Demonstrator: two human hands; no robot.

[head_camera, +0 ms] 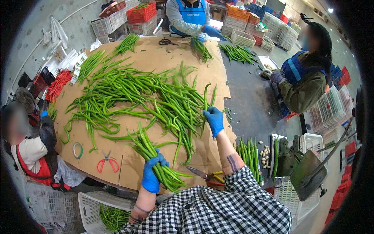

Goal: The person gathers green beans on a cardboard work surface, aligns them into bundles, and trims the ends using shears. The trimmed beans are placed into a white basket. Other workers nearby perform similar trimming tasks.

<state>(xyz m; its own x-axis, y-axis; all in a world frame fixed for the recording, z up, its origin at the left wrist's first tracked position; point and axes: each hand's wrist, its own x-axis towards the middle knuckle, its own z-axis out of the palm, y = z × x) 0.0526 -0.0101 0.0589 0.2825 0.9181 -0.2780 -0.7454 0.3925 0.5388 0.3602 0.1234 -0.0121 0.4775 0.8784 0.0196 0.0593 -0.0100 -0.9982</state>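
Note:
My left hand (152, 173), in a blue glove, is closed around a bundle of long green chili peppers (160, 169) near the table's front edge. In my right hand (214, 118), also gloved in blue, a long curved green pepper (205, 96) stands roughly upright between thumb and fingers. A large loose heap of the same peppers (125, 90) covers the middle of the cardboard-covered table (175, 55). Between my arms lie dark-bladed scissors (198, 173) with red and yellow handles, partly under my right sleeve. Red-handled scissors (107, 162) and a roll of tape (77, 150) rest to the left.
Co-workers stand across the table (191, 17), at the right (304, 70) and at the left (32, 146). A metal cutting device (306, 172) sits at the right beside a row of peppers (248, 155). A white plastic crate (87, 210) with peppers is below the front edge.

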